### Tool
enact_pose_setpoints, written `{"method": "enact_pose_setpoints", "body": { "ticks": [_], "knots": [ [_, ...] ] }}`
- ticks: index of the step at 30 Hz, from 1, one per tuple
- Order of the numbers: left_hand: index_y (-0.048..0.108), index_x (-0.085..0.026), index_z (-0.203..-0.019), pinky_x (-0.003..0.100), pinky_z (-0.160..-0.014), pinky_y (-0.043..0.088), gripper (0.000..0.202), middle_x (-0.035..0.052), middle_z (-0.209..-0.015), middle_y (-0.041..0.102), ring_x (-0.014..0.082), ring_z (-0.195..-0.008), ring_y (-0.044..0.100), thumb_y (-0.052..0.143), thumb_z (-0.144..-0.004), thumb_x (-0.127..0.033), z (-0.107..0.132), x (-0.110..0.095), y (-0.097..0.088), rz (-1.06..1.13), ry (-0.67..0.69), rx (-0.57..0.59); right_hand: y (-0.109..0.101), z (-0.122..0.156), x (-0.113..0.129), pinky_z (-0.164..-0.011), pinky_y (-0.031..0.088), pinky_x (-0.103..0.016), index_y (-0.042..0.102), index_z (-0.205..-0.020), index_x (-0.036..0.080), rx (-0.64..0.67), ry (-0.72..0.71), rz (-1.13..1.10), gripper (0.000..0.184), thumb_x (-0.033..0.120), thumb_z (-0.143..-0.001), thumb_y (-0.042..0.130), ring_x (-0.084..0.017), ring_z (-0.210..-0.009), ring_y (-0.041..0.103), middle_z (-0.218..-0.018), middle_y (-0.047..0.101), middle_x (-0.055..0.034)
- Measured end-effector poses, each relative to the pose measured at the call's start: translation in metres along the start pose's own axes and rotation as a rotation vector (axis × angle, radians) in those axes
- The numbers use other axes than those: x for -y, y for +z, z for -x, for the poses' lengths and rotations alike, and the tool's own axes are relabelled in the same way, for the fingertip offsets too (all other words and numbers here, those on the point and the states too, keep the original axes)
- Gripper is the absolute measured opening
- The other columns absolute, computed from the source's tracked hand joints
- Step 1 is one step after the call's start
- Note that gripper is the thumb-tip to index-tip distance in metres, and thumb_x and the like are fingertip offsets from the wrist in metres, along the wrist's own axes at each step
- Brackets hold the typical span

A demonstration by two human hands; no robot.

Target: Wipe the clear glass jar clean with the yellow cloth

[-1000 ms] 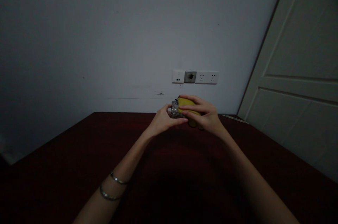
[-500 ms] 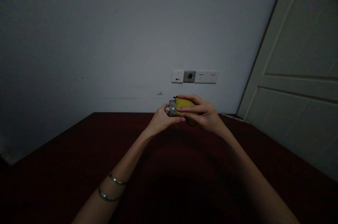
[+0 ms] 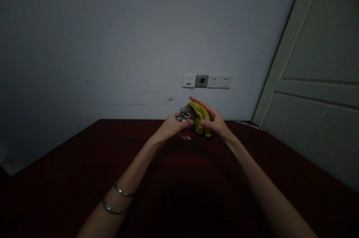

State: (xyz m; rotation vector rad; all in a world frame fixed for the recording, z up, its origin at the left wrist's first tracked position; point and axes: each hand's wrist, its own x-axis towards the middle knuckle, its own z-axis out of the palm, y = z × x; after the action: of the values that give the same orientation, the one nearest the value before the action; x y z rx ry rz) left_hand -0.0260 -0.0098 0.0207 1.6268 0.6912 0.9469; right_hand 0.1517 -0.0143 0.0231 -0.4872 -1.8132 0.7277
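Between my hands is a small, shiny, see-through object [image 3: 185, 113] that looks like faceted glass; its exact kind is hard to make out in the dim light. My left hand [image 3: 174, 125] grips it from the left, thumb along the near side and some fingertips showing below. A yellow cloth [image 3: 199, 116], folded and bunched with a dark edge underneath, is in my right hand [image 3: 217, 121]. The right thumb presses on the cloth's near side and the fingers reach over its far side. The cloth touches or nearly touches the right side of the shiny object.
Beneath my hands spreads a dark red tabletop [image 3: 112, 148]. A pale wall [image 3: 134, 43] with sockets [image 3: 218, 81] and a switch plate [image 3: 201, 81] rises behind it. To the right stands a panelled door [image 3: 314, 73]. A thin flat strip [image 3: 249, 125] lies at the table's back right.
My right hand has turned, and the cloth, earlier flat over the object's right side, is now bunched with folds showing. The shiny object is tilted differently in my left hand.
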Motion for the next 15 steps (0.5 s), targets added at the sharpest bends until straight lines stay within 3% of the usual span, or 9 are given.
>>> {"method": "enact_pose_setpoints", "body": {
  "ticks": [3,7,11,15],
  "knots": [
    [0.058,-0.011,-0.087,0.026,-0.046,0.051,0.060,0.0063,-0.063,0.065,0.0148,-0.047,0.062,0.067,-0.061,-0.064,0.001,0.001,-0.004,0.011,-0.024,-0.014,0.006,0.003,0.000,-0.110,0.032,-0.046,0.037,-0.139,0.031,-0.007,-0.052,0.132,0.097,0.045,-0.054,0.081,-0.029,-0.130,0.041,-0.145,0.040,-0.0068],
    [0.061,-0.011,-0.076,0.025,-0.045,0.050,0.060,0.0058,-0.056,0.063,0.0144,-0.045,0.060,0.064,-0.062,-0.068,0.001,0.003,-0.005,0.007,-0.070,-0.034,0.019,0.005,-0.003,-0.115,0.023,-0.044,0.034,-0.140,0.030,-0.063,-0.196,0.388,0.093,0.035,-0.059,0.081,-0.026,-0.138,0.028,-0.150,0.028,-0.0079],
    [0.061,-0.010,-0.074,0.028,-0.050,0.052,0.062,0.0080,-0.056,0.064,0.0163,-0.049,0.062,0.061,-0.063,-0.071,0.000,0.006,-0.006,-0.001,-0.118,-0.012,0.021,0.005,-0.006,-0.113,0.027,-0.045,0.039,-0.136,0.029,-0.090,-0.230,0.457,0.083,0.033,-0.063,0.078,-0.026,-0.133,0.036,-0.143,0.039,-0.0088],
    [0.061,-0.010,-0.076,0.023,-0.047,0.049,0.069,0.0120,-0.068,0.067,0.0162,-0.055,0.064,0.055,-0.062,-0.077,0.001,0.006,-0.010,0.019,-0.097,0.054,0.017,0.003,-0.014,-0.107,0.036,-0.044,0.043,-0.133,0.026,-0.212,-0.110,0.298,0.082,0.036,-0.060,0.078,-0.027,-0.124,0.047,-0.137,0.047,-0.0093]
  ]
}}
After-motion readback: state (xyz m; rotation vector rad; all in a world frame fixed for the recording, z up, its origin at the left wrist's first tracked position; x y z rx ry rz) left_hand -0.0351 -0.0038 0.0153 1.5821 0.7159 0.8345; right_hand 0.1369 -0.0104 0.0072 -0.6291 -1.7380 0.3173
